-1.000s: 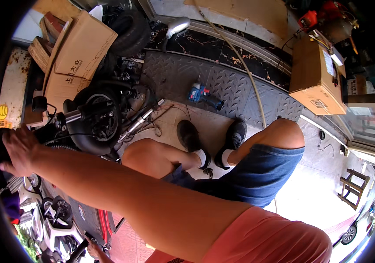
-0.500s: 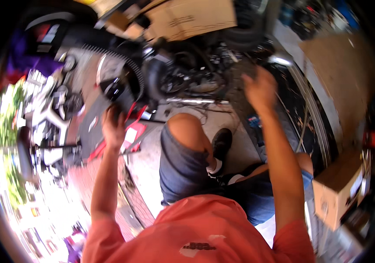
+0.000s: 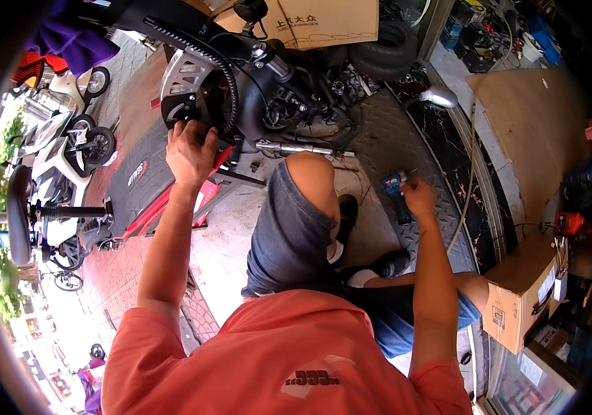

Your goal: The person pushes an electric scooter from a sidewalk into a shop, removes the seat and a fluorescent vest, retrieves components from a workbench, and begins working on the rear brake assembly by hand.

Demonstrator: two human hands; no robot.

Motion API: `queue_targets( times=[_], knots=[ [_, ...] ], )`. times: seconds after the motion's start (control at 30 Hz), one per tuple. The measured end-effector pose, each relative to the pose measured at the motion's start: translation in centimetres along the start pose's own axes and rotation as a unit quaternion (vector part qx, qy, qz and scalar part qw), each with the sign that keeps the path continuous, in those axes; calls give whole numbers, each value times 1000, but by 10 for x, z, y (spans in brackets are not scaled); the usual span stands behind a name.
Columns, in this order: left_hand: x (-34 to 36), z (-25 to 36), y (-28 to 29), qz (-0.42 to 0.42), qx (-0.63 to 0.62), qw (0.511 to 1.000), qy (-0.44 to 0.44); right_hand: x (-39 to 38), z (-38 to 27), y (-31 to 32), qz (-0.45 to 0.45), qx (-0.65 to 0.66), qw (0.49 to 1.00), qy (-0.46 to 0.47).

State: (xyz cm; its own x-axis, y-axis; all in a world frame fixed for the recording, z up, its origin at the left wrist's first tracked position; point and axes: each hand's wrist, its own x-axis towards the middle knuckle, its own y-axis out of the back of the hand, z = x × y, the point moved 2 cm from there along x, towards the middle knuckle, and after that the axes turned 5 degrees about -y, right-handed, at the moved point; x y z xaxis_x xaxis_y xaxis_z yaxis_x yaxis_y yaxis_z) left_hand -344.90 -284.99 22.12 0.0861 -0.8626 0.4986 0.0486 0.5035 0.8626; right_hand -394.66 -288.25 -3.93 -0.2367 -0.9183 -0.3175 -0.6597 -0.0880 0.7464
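Note:
My left hand (image 3: 191,155) is closed, with bent fingers at the black lower part of an electric scooter (image 3: 230,114); what lies under the fingertips is hidden. Just beyond it are a round black hub (image 3: 180,107) and a silver slotted bracket (image 3: 186,72). A dark footboard with red edging (image 3: 145,176) lies left of that hand. Low on the right, my right hand (image 3: 420,198) has curled fingers against a small blue-and-black cordless drill (image 3: 394,182). The drill rests on a dark patterned floor plate (image 3: 441,232), its handle partly covered.
A ribbed black hose (image 3: 216,93) curves along the scooter. Behind are a large cardboard box (image 3: 334,28) and tyres (image 3: 386,55). A silver rod (image 3: 309,147) lies before my knee. Right stand a smaller carton (image 3: 510,311) and a hose (image 3: 472,173); parked bikes (image 3: 68,159) fill the left.
My right hand has dropped from above the dark plate to the drill. My left hand has moved up and slightly right to the scooter near the hub.

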Motion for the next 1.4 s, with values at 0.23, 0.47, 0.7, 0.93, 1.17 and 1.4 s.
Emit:
queue_targets(
  times=[0.23,0.47,0.7,0.93,1.17,1.4],
  knots=[
    [-3,-22,-8,17,-28,999,-28,-24,34,-30,-45,-35,998,9],
    [-11,-36,-14,56,-70,996,-20,-27,51,-45,-55,-74,996,13],
    [-1,-30,-23,82,-97,991,-42,-30,75,-59,-6,-118,992,-51],
    [-25,-55,-27,-2,-223,974,41,-14,90,-65,129,-146,956,-219],
    [-3,-52,-35,-69,-277,953,99,16,75,-81,172,-154,937,-261],
    [6,-74,-24,-193,-215,957,-3,41,92,9,-184,91,892,-402]
  ],
)
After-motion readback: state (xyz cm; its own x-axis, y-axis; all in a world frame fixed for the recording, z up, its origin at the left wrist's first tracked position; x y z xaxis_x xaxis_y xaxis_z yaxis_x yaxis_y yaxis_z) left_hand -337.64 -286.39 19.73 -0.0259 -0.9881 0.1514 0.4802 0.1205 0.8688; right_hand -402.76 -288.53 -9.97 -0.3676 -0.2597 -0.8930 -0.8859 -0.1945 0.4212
